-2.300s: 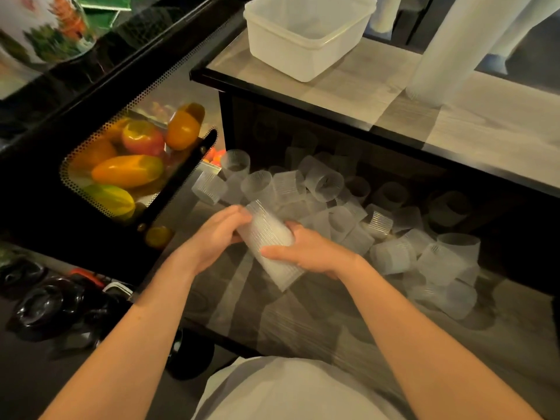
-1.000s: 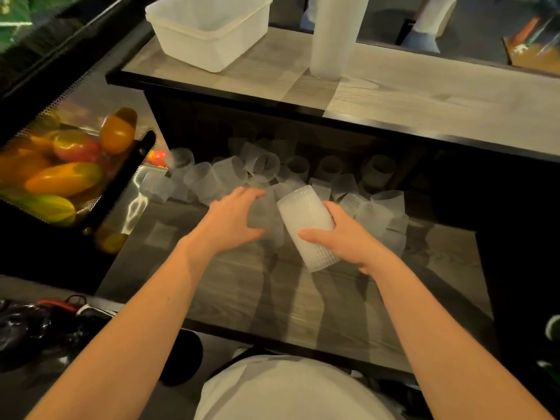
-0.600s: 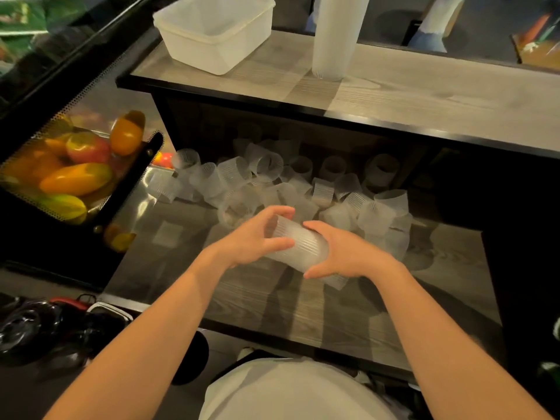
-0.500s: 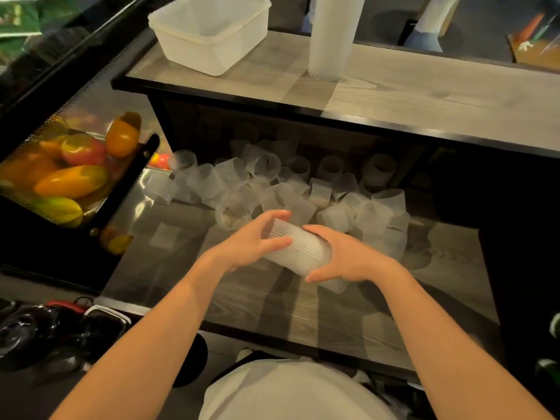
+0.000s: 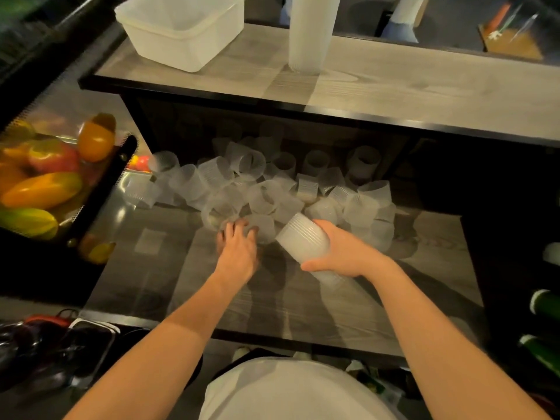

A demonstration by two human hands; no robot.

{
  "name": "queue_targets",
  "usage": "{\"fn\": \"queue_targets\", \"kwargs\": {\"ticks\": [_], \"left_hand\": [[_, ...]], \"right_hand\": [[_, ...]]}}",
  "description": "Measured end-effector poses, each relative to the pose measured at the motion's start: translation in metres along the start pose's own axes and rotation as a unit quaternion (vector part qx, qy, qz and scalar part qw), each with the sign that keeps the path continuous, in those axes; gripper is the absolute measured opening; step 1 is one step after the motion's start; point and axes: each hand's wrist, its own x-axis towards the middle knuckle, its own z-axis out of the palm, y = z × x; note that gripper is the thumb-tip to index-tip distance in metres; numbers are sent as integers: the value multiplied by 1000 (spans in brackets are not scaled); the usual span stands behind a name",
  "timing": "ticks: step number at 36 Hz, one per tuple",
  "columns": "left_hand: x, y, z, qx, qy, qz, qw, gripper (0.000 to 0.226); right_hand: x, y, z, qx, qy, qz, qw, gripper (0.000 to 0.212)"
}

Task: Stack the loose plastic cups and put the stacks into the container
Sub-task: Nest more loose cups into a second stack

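Head view shows our right hand (image 5: pixel 342 253) gripping the short stack (image 5: pixel 304 242) while our open left hand (image 5: pixel 238 250) reaches the loose cups (image 5: pixel 260 192) on the lower shelf (image 5: pixel 151 268), so we should take one cup squarely and nest it straight.
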Motion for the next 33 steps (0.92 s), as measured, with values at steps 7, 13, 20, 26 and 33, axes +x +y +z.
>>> {"fn": "queue_targets", "kwargs": {"ticks": [7, 13, 20, 26, 33], "left_hand": [[8, 0, 0, -90, 37, 44, 994, 47], [17, 3, -4, -73, -64, 42, 994, 70], [12, 0, -4, -315, -147, -25, 937, 56], [11, 1, -11, -602, -156, -202, 757, 76], [13, 26, -44, -671, -124, -175, 710, 61]], "right_hand": [[1, -1, 5, 8, -22, 22, 999, 110], [2, -1, 8, 15, -40, 43, 998, 111], [0, 1, 13, 38, -58, 52, 996, 105], [1, -1, 10, 73, -46, 49, 995, 108], [8, 0, 10, 11, -60, 48, 997, 117]]}}
